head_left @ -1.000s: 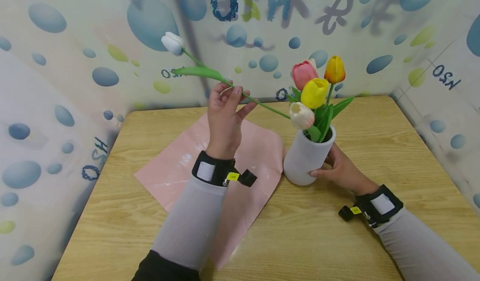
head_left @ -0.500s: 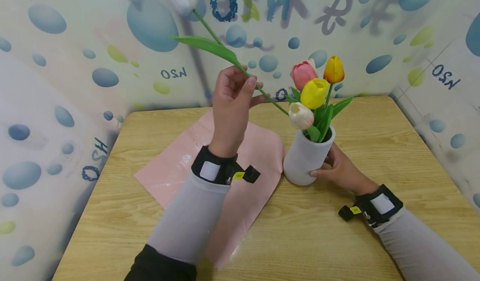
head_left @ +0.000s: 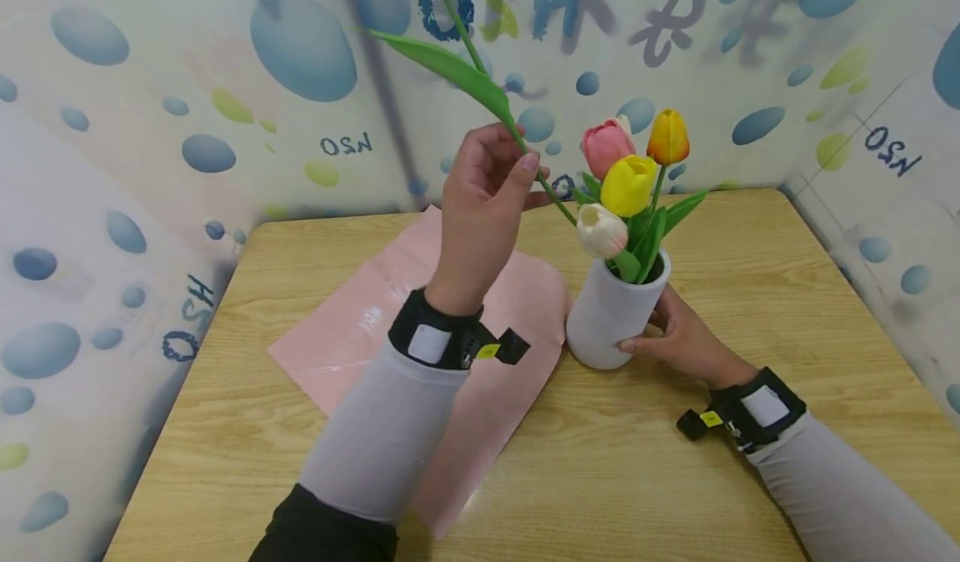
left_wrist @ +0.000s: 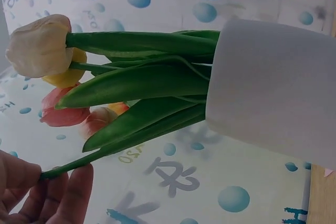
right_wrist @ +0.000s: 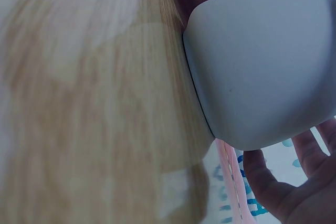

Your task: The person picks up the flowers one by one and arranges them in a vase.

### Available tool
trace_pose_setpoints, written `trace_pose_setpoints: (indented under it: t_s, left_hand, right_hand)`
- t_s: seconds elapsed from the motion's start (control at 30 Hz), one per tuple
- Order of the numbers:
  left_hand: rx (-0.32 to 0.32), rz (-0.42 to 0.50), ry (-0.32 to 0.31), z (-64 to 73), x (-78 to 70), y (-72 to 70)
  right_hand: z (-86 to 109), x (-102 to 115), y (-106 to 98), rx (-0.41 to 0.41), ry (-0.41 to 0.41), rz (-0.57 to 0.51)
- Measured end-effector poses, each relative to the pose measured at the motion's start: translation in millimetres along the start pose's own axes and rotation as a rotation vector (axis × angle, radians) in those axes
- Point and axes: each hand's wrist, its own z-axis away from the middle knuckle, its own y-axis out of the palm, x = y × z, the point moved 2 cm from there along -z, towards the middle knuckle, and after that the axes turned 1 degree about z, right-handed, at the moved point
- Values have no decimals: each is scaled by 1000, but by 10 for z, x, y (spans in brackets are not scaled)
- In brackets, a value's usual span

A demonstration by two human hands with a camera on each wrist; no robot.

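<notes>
My left hand (head_left: 487, 203) pinches the green stem of a white tulip (head_left: 457, 70). Its bloom is cut off by the top edge of the head view, and a long leaf points left. From the fingers (left_wrist: 76, 195) the stem slants down toward the vase mouth, its lower end hidden among the flowers. My right hand (head_left: 686, 337) grips the lower right side of the white vase (head_left: 611, 320), which leans slightly right in the head view. Inside stand several tulips, among them a pink tulip (head_left: 607, 149), a yellow tulip (head_left: 628, 185), an orange-yellow tulip (head_left: 667, 137) and a cream tulip (head_left: 602, 231).
Pink wrapping paper (head_left: 352, 337) lies flat on the wooden table (head_left: 630, 479), partly under my left arm and reaching close to the vase's left side. Behind the table's back edge rises a patterned wall (head_left: 300, 153) with blue dots and lettering. Another patterned wall (head_left: 885, 170) stands at the right.
My left hand has moved right and a little up, tilting the white tulip more upright, so its bloom has risen to the frame's top edge. The right hand and the vase have stayed put.
</notes>
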Motion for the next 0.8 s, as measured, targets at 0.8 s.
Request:
trace_pose_setpoints:
  t_s: [0.8]
  left_hand:
    - [184, -208, -26, 222, 351, 307]
  right_hand:
    - [-3, 4, -3, -13, 6, 23]
